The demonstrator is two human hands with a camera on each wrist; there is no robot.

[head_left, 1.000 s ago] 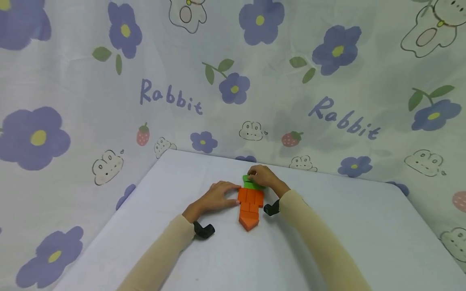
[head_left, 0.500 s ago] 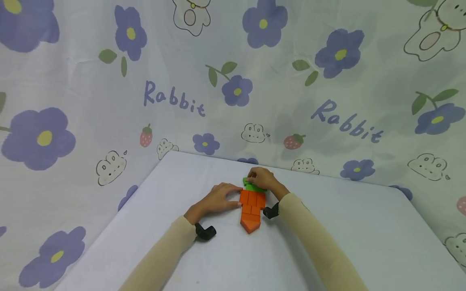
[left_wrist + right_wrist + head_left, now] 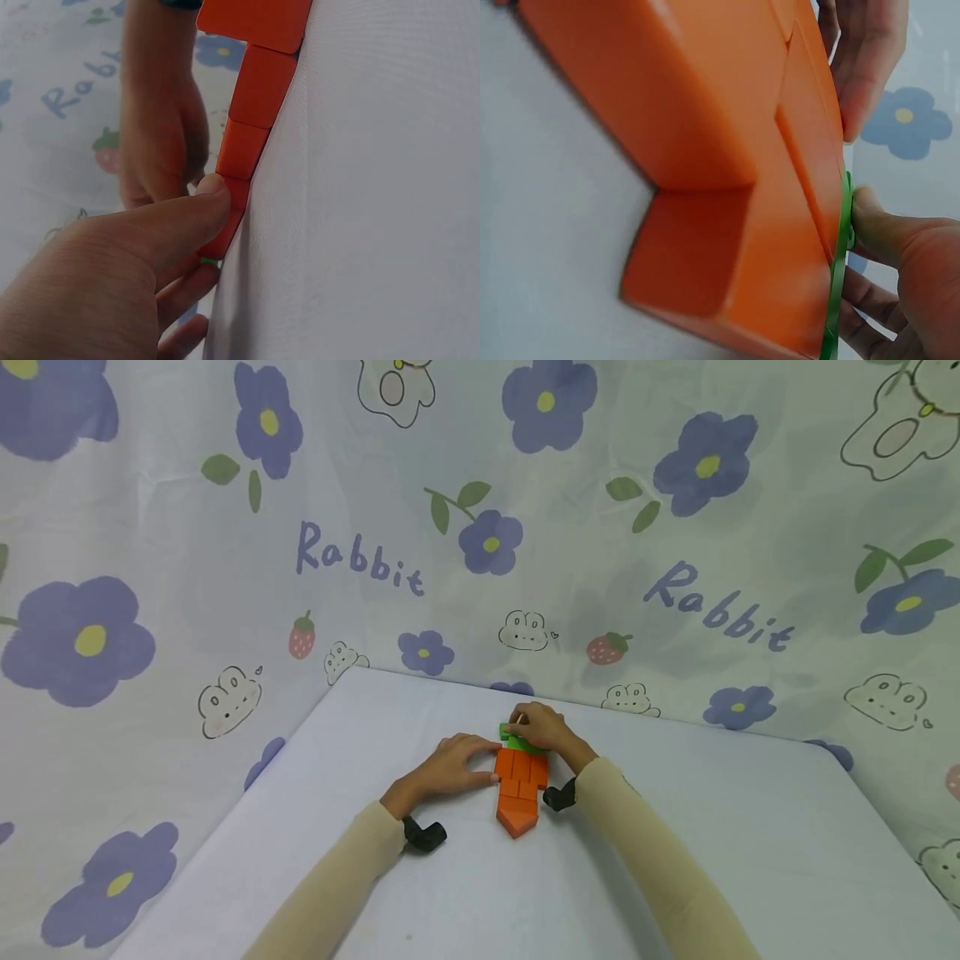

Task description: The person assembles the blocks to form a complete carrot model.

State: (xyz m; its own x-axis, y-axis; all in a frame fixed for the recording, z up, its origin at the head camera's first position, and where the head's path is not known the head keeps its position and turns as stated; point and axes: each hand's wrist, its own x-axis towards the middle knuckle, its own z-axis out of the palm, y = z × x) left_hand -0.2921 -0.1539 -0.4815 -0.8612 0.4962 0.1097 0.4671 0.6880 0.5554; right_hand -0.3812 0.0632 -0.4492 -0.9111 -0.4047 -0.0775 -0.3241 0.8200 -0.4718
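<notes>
Smooth orange blocks (image 3: pixel 519 767) lie on the white table in a carrot-like shape, with a pointed block (image 3: pixel 517 818) at the near end. My left hand (image 3: pixel 448 766) holds their upper left side, thumb on one corner and index finger at the far one. In the left wrist view the thumb presses an orange side face. Beyond the wide orange row sits a flat green piece (image 3: pixel 525 744). My right hand (image 3: pixel 542 727) pinches a small green block (image 3: pixel 504 732) at the far end, its fingers partly hiding it. In the right wrist view a green edge (image 3: pixel 838 277) runs along the orange.
The white table (image 3: pixel 712 843) spreads out on both sides of the blocks. A fabric backdrop (image 3: pixel 442 468) with flowers and rabbits rises behind its far edge. Black wrist camera mounts (image 3: pixel 424 836) hang under both wrists.
The right hand's fingers shift slightly on the green piece, which has settled closer to the orange row. The left hand stays at the orange blocks. The whole view shifts slightly.
</notes>
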